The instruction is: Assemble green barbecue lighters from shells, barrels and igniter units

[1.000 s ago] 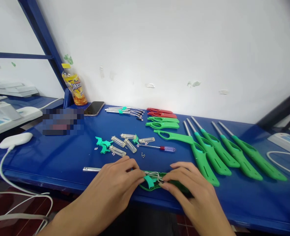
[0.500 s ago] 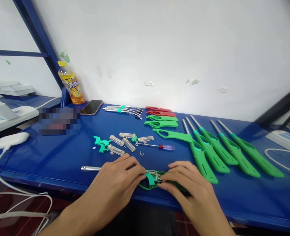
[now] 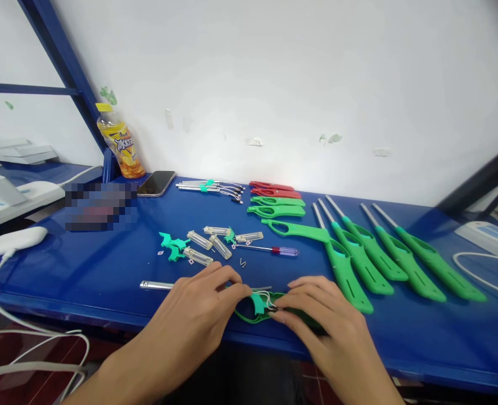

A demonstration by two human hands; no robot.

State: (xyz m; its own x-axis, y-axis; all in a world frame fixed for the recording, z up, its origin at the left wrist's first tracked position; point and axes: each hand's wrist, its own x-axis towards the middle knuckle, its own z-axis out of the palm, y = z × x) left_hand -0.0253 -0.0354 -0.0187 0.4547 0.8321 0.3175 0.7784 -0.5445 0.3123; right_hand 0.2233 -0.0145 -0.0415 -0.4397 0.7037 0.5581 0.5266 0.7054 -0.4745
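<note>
A green lighter shell half (image 3: 253,322) lies near the table's front edge, hollow side up, between my hands. Inside it sit a teal trigger (image 3: 258,304) and white wires (image 3: 267,295). A metal lighter tube (image 3: 156,285) sticks out to the left from behind my left hand. My left hand (image 3: 207,304) is closed over the shell's front part, fingertips pinched beside the trigger. My right hand (image 3: 327,315) grips the handle part, its thumb and fingers at a small black piece where the wires end; the palm hides the rest of the handle.
Behind my hands lie clear fuel tanks (image 3: 220,246), teal triggers (image 3: 173,245), small screws (image 3: 243,262) and a screwdriver (image 3: 285,251). Farther back are wired metal tubes (image 3: 207,187) and red shell halves (image 3: 274,193). Several green lighters (image 3: 384,259) line the right. A bottle (image 3: 122,143) stands back left.
My left fingertips have shifted slightly up and right beside the trigger, showing more of the shell's loop. The right hand keeps its grip; the view has shifted slightly.
</note>
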